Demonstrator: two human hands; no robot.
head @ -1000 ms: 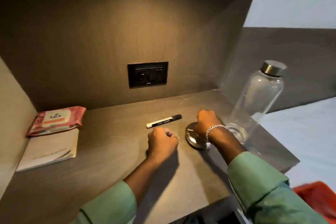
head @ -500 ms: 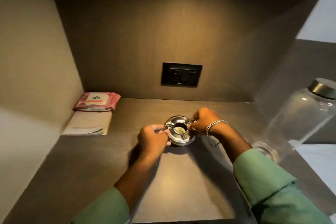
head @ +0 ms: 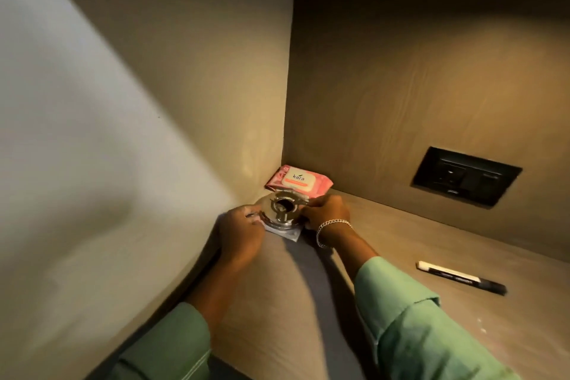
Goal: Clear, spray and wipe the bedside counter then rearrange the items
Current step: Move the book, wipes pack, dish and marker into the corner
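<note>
Both hands' fingers grip ashtray (head: 282, 210), now moved left onto booklet (head: 288, 234) by wipes pack (head: 297, 180).

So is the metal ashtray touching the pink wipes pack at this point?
Cannot tell. In the head view the ashtray overlaps the near edge of the wipes pack, with no visible gap, but the angle hides whether they meet. Both hands hold the ashtray.

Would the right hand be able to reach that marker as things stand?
Probably yes. The marker lies in the open on the counter, to the right of the right hand, with nothing between them, but that hand would first have to let go of the ashtray.
</note>
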